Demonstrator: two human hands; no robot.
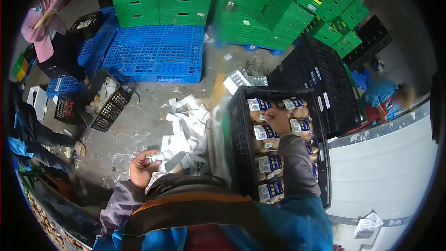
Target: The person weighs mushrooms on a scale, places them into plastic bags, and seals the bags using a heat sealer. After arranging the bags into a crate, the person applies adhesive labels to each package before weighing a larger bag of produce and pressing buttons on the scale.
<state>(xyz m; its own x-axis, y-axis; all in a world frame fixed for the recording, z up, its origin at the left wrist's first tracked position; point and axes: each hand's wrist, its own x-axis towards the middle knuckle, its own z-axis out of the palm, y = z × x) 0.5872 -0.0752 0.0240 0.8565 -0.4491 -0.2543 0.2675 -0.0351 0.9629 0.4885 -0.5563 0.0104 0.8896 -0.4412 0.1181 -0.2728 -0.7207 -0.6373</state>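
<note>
A worker stands over a black crate (237,153) of wrapped packs (269,163), which lie in a column with printed blue-and-white faces up, at what appears to be the labelling step. The right hand (278,119) is stretched well forward into the far end of the crate, grey sleeve lying along the row, wrist bent and fingers turned down onto the upper packs. Just beside its fingertips sits a small label (265,117). Whether the fingers pinch it or only press on it cannot be told from this view. The left hand (141,171) is drawn in close to the chest, left of the crate and above the floor, palm turned inward. Its fingers and thumb are clenched on a wad of labels (155,158), white with green print. Judging by the layout, the next move calls for bringing the two hands together to peel a fresh label, then a steady reach to a pack lower in the column, placed flat on the wrap. Discarded white backing strips (186,132) litter the concrete between the hands. Beyond lie a blue pallet (158,51) and stacked green crates (158,0). A person in pink (42,30) works at far left, well apart.
</note>
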